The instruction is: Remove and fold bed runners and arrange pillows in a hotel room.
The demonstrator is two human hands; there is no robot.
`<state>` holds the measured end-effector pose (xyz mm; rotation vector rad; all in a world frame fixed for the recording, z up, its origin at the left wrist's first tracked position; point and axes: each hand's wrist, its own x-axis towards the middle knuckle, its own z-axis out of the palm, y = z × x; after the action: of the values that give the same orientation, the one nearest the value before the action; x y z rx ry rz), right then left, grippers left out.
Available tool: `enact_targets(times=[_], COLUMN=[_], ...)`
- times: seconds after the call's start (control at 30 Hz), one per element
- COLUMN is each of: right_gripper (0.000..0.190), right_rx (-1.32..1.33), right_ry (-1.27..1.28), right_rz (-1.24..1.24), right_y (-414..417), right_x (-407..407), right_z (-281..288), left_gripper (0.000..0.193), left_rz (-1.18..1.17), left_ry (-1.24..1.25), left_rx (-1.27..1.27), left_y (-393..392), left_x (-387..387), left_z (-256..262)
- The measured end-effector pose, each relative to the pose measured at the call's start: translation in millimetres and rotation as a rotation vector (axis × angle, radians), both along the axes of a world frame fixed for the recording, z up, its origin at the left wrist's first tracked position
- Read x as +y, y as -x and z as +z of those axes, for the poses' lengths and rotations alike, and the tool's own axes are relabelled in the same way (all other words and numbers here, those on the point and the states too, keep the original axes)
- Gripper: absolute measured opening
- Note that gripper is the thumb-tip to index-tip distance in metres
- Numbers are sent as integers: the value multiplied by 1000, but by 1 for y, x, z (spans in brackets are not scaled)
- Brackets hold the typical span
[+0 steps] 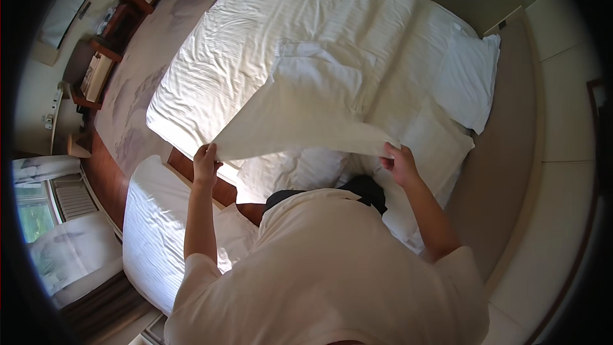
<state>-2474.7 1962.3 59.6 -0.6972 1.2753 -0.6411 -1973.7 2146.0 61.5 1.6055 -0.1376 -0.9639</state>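
Note:
Between my two hands a white cloth (297, 129), which looks like bed linen, is stretched above the bed. My left hand (206, 163) pinches its left corner; my right hand (398, 160) grips the right one. The far part of the cloth lies loosely on the white bedding of a large bed (225, 57). Two white pillows lie at the bed's right end, one (467, 76) farther off and one (436, 129) nearer. Crumpled white bedding (292, 172) is beneath the held edge, close to my waist.
A second bed with white bedding (153, 230) stands at the lower left. Beyond the large bed's left side are a patterned carpet (139, 72) and wooden armchairs (93, 74). A padded headboard panel (503, 153) runs along the right; a window (36, 215) is at the left.

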Motion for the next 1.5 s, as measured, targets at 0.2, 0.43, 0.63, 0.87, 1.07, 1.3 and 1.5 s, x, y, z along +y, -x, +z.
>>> enact_targets(times=[0.2,0.43,0.63,0.87,1.07,1.3,1.5], right_gripper=[25,32,13,23,19,18,42], right_rx=[247,168,-209,-215,-210,11,620], right_ry=[-236,-127,-364,-557,-436,-15,303], right_rz=[225,177,-4,-32,-28,-100,272], right_y=[25,26,32,8,-27,-88,-14], right_x=[91,104,92,10,-139,-255,-158], right_z=[35,136,107,3,-84,-115,-266], left_gripper=[20,11,14,25,24,77,76], left_rz=[-72,161,153,197,99,-106,-372], left_ry=[1,243,207,75,35,94,-212], left_rx=[-151,-34,114,248,138,-205,-605], left_y=[14,26,33,12,-30,-53,22], left_x=[78,87,105,44,-115,-259,-189], left_z=[6,96,71,-22,-65,-115,-226])
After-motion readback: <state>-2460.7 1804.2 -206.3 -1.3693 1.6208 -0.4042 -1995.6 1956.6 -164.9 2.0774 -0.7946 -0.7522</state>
